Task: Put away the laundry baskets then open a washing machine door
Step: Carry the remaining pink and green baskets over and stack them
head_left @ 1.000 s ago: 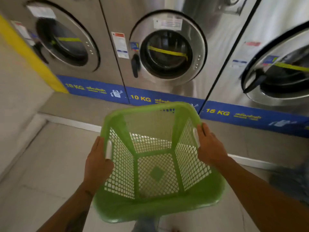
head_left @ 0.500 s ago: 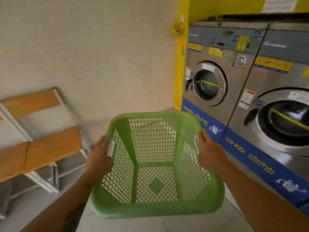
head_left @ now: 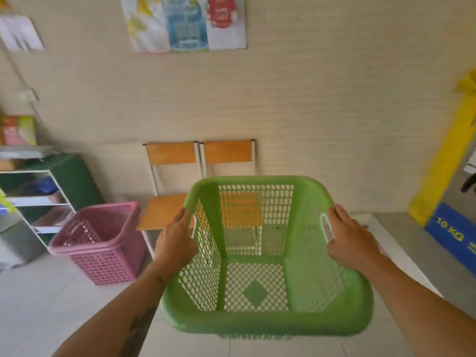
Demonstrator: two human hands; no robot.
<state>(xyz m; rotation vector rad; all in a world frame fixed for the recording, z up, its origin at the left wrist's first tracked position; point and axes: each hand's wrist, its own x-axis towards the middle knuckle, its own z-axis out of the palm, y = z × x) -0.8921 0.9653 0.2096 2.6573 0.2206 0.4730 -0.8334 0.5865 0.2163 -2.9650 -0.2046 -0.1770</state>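
In the head view, a person carries a green plastic lattice-sided laundry basket (head_left: 268,256) in front of them, above a pale tiled floor (head_left: 51,305). The left hand (head_left: 175,243) is closed over the basket's left rim beside its white handle slot, and the right hand (head_left: 350,238) is closed over the right rim at the matching slot, so both hands hold the basket, which is empty with its mouth tipped toward the camera. Ahead stands a beige, finely ribbed wall (head_left: 309,112) with a colourful poster (head_left: 185,21) pinned high on it. Against the wall sit two folding chairs with orange wooden seats and white metal frames (head_left: 198,161), side by side; the right one shows partly through the basket's mesh. On the floor left of the chairs, touching the left chair's seat edge, stand pink plastic lattice baskets (head_left: 103,240), nested one in another. Further left is a green shelving unit with white shelves (head_left: 46,191). At the right edge, a yellow pillar (head_left: 443,161) rises beside a blue strip marked "10 KG" (head_left: 450,235).
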